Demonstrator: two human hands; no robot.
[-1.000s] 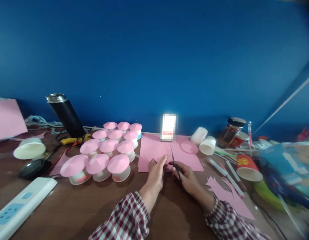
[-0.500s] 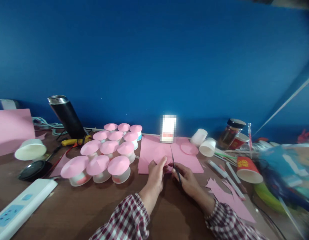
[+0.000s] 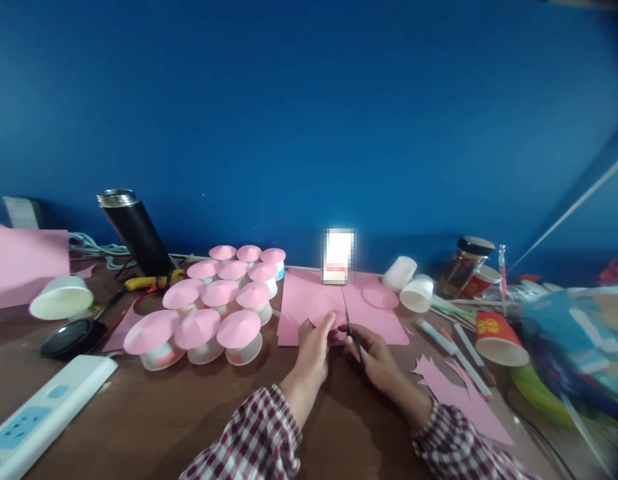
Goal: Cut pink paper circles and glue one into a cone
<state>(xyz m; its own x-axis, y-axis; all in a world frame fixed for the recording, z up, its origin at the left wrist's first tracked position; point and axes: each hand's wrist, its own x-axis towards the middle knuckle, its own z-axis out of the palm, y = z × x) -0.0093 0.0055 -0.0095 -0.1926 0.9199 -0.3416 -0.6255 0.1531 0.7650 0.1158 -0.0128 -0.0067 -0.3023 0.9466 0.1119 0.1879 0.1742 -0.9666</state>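
Note:
My left hand point(image 3: 316, 347) is closed, thumb on top, on a pink paper piece point(image 3: 325, 305) that blends into the pink sheets point(image 3: 293, 320) behind it. In my right hand point(image 3: 373, 350) are dark-handled scissors point(image 3: 357, 347), their blades pointing away from me beside the left thumb. Whether the blades touch the paper is hard to tell. On the sheets, right of the scissors, lies a pink paper circle point(image 3: 380, 297). Several paper cups topped with pink paper cones point(image 3: 239, 330) stand in rows to the left of my hands.
At left are a power strip point(image 3: 43, 407), a black flask point(image 3: 136, 230) and a tipped paper cup point(image 3: 61, 298). Right of the hands lie paper scraps point(image 3: 459, 400), markers point(image 3: 453, 350), white cups point(image 3: 417, 293), a red cup point(image 3: 499, 339) and a lidded jar point(image 3: 461, 267). A blurred bright screen point(image 3: 339, 257) stands behind.
The view has shifted very slightly. Both hands keep nearly the same pose, the left on the paper and the right on the scissors.

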